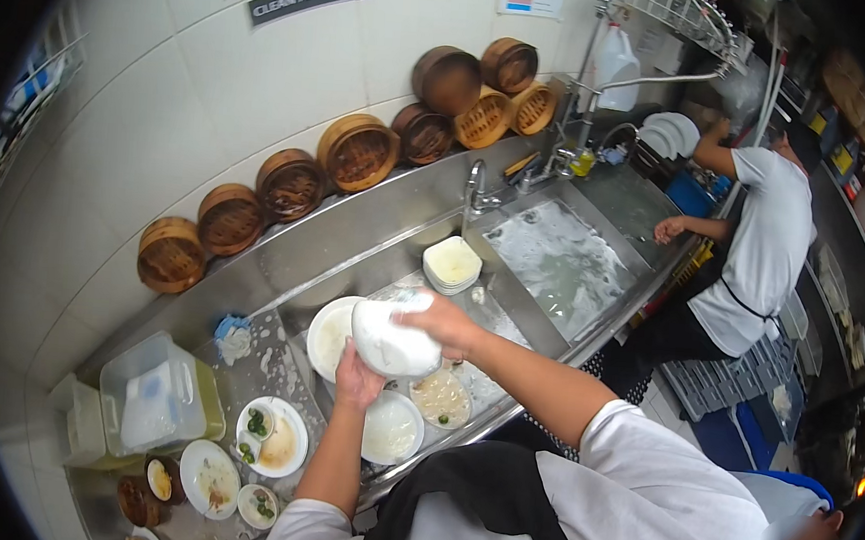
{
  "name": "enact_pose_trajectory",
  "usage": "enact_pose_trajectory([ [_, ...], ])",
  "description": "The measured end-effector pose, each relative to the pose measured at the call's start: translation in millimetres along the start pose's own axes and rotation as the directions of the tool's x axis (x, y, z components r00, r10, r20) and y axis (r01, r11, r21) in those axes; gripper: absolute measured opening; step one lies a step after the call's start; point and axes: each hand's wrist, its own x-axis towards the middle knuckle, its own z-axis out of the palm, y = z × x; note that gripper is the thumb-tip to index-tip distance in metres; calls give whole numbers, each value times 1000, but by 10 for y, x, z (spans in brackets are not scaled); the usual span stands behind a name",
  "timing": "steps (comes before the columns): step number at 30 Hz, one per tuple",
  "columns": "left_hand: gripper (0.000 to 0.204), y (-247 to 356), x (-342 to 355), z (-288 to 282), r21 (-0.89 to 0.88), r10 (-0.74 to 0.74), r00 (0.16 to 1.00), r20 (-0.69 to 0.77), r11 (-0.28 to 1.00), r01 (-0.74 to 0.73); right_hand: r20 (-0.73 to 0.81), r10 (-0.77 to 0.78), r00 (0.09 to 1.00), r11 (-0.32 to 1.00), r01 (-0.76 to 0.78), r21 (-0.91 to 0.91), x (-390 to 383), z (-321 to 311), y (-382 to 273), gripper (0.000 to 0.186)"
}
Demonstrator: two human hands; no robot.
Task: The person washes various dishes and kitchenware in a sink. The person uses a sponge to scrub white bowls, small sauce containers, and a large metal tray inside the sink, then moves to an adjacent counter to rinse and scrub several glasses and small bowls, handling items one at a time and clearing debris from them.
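Observation:
Over the left sink basin I hold a white dish [399,346], rounded in outline, tilted between both hands. My left hand [357,377] grips its lower left edge. My right hand [446,326] is closed against its upper right side; whether a sponge or cloth is under the fingers is hidden. Below lie a white plate [328,338], a second white plate [391,430] with liquid on it, and a plate with cloudy liquid [440,399]. Beyond the right hand, a stack of squarish white bowls [451,261] stands under the tap [476,185].
Left on the steel counter are dirty plates [209,479], a plate with green scraps [278,440], a plastic tub [155,396] and a blue-white cloth [233,336]. Bamboo steamers [357,152] line the back ledge. A soapy basin [559,259] lies right; a co-worker [756,237] stands beyond it, near stacked plates.

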Motion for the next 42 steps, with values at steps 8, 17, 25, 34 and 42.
enact_pose_trajectory([
  [8, 52, -764, 178, 631, 150, -6, 1000, -13, 989, 8, -267, -306, 914, 645, -7, -764, 528, -910, 266, 41],
  [17, 38, -1343, 934, 1111, 24, 113, 979, -167, 994, -110, -55, -834, 550, 202, 212, -956, -52, -1674, 230, 40],
  [25, 40, -1645, 1811, 1311, 646, -611, 646, 458, -270, -714, 72, 562, 824, 639, -487, 596, 55, -3788, -230, 41],
  [34, 39, -2079, 3613, -506, 937, 678, 649, -346, 217, 274, -789, -74, 610, 871, -346, -348, -139, -5641, 218, 64],
  [42, 43, -2373, 4503, -303, 0, 16, 529, -849, 1000, -31, -740, 3, 672, 837, -407, -366, -385, -5826, 378, 59],
])
